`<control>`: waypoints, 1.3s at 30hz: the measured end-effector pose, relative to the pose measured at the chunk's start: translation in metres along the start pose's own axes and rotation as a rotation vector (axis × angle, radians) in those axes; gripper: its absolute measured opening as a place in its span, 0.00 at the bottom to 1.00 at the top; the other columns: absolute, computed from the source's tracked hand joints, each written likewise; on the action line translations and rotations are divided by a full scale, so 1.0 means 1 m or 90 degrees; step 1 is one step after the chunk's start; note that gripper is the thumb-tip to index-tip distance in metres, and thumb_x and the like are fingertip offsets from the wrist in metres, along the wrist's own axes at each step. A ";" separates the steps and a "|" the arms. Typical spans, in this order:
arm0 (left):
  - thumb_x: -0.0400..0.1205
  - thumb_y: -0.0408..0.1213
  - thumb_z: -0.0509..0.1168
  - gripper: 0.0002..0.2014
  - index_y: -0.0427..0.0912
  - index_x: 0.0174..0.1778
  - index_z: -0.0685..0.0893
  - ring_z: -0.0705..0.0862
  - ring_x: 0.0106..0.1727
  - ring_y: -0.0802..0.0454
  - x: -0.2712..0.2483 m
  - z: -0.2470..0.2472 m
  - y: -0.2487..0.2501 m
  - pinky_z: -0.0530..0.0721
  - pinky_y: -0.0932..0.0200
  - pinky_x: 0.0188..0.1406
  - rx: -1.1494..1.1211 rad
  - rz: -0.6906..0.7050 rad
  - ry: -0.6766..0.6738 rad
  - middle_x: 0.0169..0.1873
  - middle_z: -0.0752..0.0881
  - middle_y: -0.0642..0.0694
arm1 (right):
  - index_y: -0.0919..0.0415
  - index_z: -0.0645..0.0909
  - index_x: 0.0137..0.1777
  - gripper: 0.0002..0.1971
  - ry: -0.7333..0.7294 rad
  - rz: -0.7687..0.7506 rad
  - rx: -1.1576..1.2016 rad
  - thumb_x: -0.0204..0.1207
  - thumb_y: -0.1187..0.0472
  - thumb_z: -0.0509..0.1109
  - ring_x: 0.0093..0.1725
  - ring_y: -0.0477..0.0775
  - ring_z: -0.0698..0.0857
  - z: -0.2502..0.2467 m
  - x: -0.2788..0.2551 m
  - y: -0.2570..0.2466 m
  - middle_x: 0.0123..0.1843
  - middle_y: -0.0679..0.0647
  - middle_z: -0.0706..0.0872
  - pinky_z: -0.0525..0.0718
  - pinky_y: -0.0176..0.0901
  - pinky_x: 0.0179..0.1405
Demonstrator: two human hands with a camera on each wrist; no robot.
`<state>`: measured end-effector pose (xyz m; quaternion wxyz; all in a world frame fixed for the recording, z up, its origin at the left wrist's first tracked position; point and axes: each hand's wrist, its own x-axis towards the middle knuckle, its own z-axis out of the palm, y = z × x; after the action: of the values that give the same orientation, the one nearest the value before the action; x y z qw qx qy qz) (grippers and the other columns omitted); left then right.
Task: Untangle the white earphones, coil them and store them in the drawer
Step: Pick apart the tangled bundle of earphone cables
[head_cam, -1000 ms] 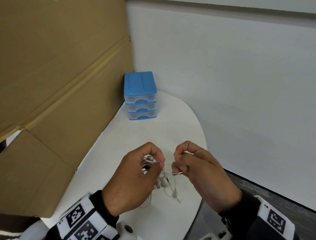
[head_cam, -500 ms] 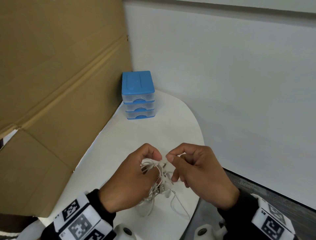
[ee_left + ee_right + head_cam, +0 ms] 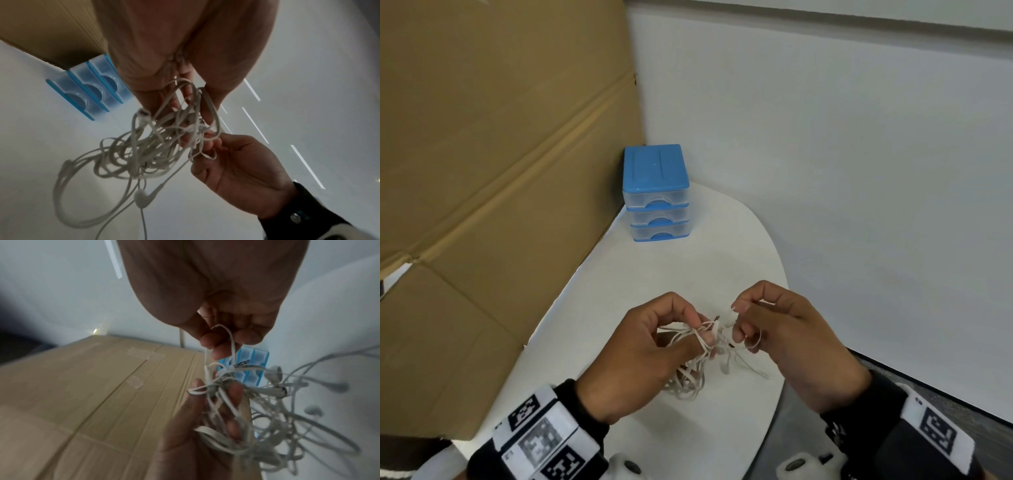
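A tangled bunch of white earphones (image 3: 693, 366) (image 3: 144, 151) (image 3: 257, 410) hangs between both hands over the white table (image 3: 688, 274). My left hand (image 3: 654, 342) (image 3: 205, 426) grips the knot with curled fingers, and loops trail down from it. My right hand (image 3: 767, 329) (image 3: 226, 159) pinches a thin loop of the cable (image 3: 228, 340) beside the knot. An earbud (image 3: 141, 198) dangles below the bunch. The small blue-topped drawer unit (image 3: 655, 192) (image 3: 88, 91) stands at the table's far end, all three clear drawers closed.
A big cardboard box (image 3: 482, 171) (image 3: 92, 394) runs along the table's left side. A white wall (image 3: 825, 154) is close behind and to the right. The table's rounded right edge (image 3: 780, 274) drops off to a dark floor.
My right hand has drawn a little to the right of the left, pulling a loop out of the knot. The tangle hangs looser below the left hand.
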<state>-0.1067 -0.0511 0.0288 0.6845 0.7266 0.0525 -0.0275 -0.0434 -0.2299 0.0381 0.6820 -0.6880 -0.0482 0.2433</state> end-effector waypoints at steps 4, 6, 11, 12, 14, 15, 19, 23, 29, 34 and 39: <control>0.80 0.38 0.71 0.02 0.48 0.42 0.88 0.87 0.35 0.54 0.001 -0.002 -0.004 0.83 0.62 0.36 0.101 0.041 -0.008 0.37 0.90 0.49 | 0.65 0.76 0.44 0.06 -0.072 0.044 0.129 0.83 0.71 0.61 0.22 0.49 0.62 -0.002 0.000 -0.004 0.25 0.52 0.64 0.62 0.38 0.22; 0.81 0.39 0.68 0.04 0.48 0.45 0.89 0.85 0.33 0.56 0.002 -0.003 -0.005 0.82 0.63 0.34 0.114 0.047 -0.010 0.36 0.90 0.47 | 0.65 0.78 0.41 0.07 -0.089 -0.007 -0.013 0.82 0.66 0.67 0.23 0.51 0.60 -0.005 0.000 -0.001 0.24 0.53 0.64 0.58 0.42 0.25; 0.79 0.42 0.70 0.06 0.48 0.48 0.89 0.84 0.32 0.49 0.000 -0.001 -0.008 0.84 0.58 0.33 0.116 0.044 -0.024 0.37 0.89 0.41 | 0.60 0.85 0.37 0.12 -0.143 -0.104 -0.261 0.78 0.53 0.74 0.28 0.57 0.61 -0.005 -0.003 0.005 0.25 0.55 0.68 0.59 0.50 0.27; 0.78 0.43 0.71 0.07 0.48 0.48 0.89 0.84 0.31 0.44 -0.001 0.000 -0.007 0.85 0.56 0.32 0.105 0.036 -0.037 0.37 0.89 0.38 | 0.60 0.86 0.37 0.12 -0.145 -0.100 -0.249 0.79 0.55 0.73 0.27 0.59 0.61 -0.005 -0.004 0.005 0.25 0.57 0.70 0.59 0.52 0.27; 0.76 0.43 0.73 0.08 0.49 0.49 0.89 0.86 0.35 0.39 -0.001 0.001 -0.008 0.88 0.52 0.34 0.095 0.024 -0.060 0.39 0.89 0.40 | 0.61 0.87 0.37 0.12 -0.147 -0.091 -0.231 0.80 0.57 0.72 0.25 0.59 0.60 -0.006 -0.004 0.002 0.24 0.56 0.71 0.59 0.49 0.25; 0.75 0.42 0.74 0.08 0.51 0.49 0.89 0.88 0.37 0.42 -0.001 0.001 -0.009 0.89 0.50 0.37 0.101 0.026 -0.066 0.41 0.90 0.44 | 0.62 0.87 0.36 0.12 -0.149 -0.082 -0.229 0.79 0.57 0.72 0.24 0.55 0.60 -0.006 -0.004 -0.001 0.23 0.53 0.71 0.58 0.44 0.23; 0.75 0.42 0.76 0.09 0.55 0.50 0.89 0.89 0.46 0.52 -0.002 0.001 -0.012 0.89 0.47 0.47 0.139 0.041 -0.073 0.47 0.90 0.51 | 0.65 0.87 0.34 0.13 -0.144 -0.081 -0.267 0.76 0.57 0.75 0.23 0.50 0.63 -0.004 -0.006 -0.002 0.23 0.60 0.72 0.62 0.41 0.24; 0.78 0.39 0.73 0.06 0.53 0.49 0.90 0.89 0.40 0.56 -0.001 0.001 -0.010 0.85 0.61 0.37 0.123 0.015 -0.083 0.42 0.91 0.50 | 0.61 0.87 0.34 0.12 -0.106 -0.088 -0.288 0.78 0.57 0.74 0.24 0.54 0.66 0.000 -0.006 0.004 0.23 0.63 0.75 0.63 0.44 0.25; 0.78 0.43 0.69 0.06 0.49 0.46 0.91 0.87 0.32 0.55 0.002 -0.001 -0.007 0.82 0.61 0.31 0.057 -0.030 -0.044 0.43 0.92 0.49 | 0.57 0.84 0.32 0.13 -0.011 -0.155 -0.335 0.79 0.56 0.73 0.19 0.43 0.66 0.007 -0.007 0.007 0.18 0.42 0.70 0.64 0.33 0.20; 0.86 0.31 0.61 0.10 0.40 0.48 0.88 0.89 0.36 0.52 0.004 -0.005 -0.013 0.85 0.57 0.33 0.036 -0.069 -0.032 0.41 0.91 0.45 | 0.61 0.78 0.30 0.15 -0.014 -0.072 -0.296 0.80 0.61 0.71 0.18 0.41 0.64 0.010 -0.004 0.009 0.16 0.42 0.70 0.64 0.34 0.20; 0.85 0.24 0.59 0.12 0.39 0.45 0.87 0.91 0.38 0.50 0.003 -0.003 -0.013 0.82 0.63 0.30 0.045 -0.053 -0.003 0.41 0.92 0.48 | 0.65 0.80 0.33 0.14 -0.016 -0.094 -0.284 0.80 0.61 0.70 0.18 0.43 0.64 0.007 -0.003 0.005 0.18 0.43 0.69 0.66 0.32 0.19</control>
<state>-0.1050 -0.0470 0.0159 0.6568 0.7474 0.0804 -0.0595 -0.0505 -0.2251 0.0341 0.5285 -0.8132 -0.1594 0.1841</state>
